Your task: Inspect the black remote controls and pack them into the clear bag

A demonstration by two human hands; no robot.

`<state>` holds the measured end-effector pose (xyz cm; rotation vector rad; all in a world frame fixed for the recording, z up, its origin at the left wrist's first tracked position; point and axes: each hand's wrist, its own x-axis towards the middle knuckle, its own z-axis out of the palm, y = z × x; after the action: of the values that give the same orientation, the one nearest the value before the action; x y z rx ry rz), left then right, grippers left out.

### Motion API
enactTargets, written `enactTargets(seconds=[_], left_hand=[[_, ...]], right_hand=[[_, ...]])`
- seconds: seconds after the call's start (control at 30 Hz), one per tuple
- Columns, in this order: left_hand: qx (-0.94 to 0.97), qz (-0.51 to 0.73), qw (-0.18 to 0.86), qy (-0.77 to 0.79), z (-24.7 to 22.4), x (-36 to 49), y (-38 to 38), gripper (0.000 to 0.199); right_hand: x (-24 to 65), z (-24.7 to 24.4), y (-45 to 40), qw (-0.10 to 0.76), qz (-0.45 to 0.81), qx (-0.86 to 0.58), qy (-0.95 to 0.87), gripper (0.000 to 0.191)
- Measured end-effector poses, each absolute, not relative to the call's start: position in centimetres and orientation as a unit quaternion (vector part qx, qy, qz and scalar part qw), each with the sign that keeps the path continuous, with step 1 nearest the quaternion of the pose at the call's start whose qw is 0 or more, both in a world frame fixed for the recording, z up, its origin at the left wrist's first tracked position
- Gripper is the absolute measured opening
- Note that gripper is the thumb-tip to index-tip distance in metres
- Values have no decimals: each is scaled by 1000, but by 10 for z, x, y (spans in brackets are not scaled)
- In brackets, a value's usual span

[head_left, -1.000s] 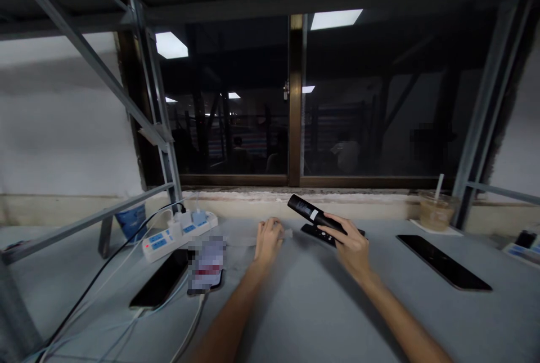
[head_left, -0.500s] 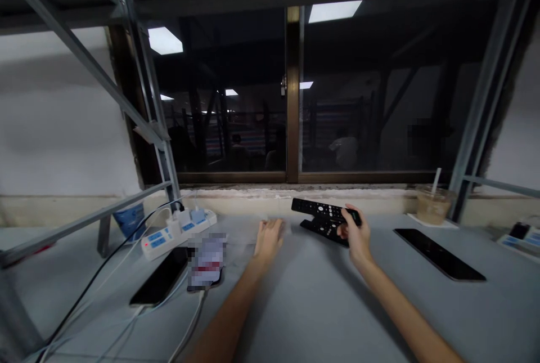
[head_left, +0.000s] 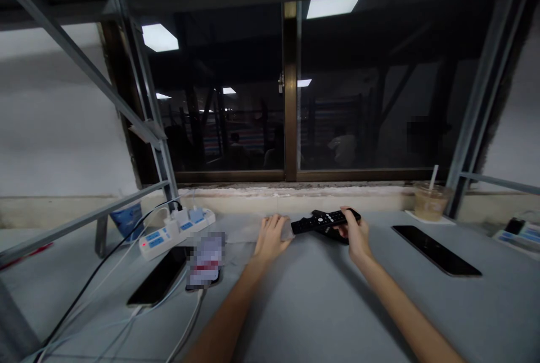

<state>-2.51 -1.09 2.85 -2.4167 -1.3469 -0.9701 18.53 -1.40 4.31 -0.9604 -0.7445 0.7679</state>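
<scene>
In the head view my right hand [head_left: 355, 232] grips two black remote controls, fingers and thumb closed around their right ends. The upper remote control [head_left: 314, 221] lies crosswise over the lower remote control [head_left: 333, 233], which it partly hides. My left hand [head_left: 272, 237] is closed over a see-through plastic bag [head_left: 242, 229] on the tabletop, its fingers bent. Some of the plastic sticks out on the right side of that hand, close to the left end of the upper remote. The fingertips of my left hand are partly hidden.
A white power strip [head_left: 177, 234] with plugs and cables, a black phone [head_left: 158, 277] and a lit phone [head_left: 206, 261] lie at left. On the right are another black phone [head_left: 436, 250] and an iced drink cup [head_left: 431, 204]. Metal frame posts [head_left: 154, 143] stand beside the window.
The left end of the upper remote has swung down across the lower one, toward my left hand. My left hand has turned slightly over the plastic, and more of its fingers show.
</scene>
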Motion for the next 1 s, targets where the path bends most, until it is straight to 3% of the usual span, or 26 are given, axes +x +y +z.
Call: enactTargets(seconds=[0.4, 0.8, 1.0], left_hand=[[-849, -246, 73, -461, 29, -12, -19, 20], [-811, -260, 61, -520, 36, -10, -22, 19], [-831, -249, 104, -487, 37, -9, -25, 21]], right_hand=[[178, 44, -22, 689, 280, -470, -475, 34], [167, 40, -24, 563, 478, -401, -542, 47], [166, 44, -30, 491, 464, -387, -628, 43]])
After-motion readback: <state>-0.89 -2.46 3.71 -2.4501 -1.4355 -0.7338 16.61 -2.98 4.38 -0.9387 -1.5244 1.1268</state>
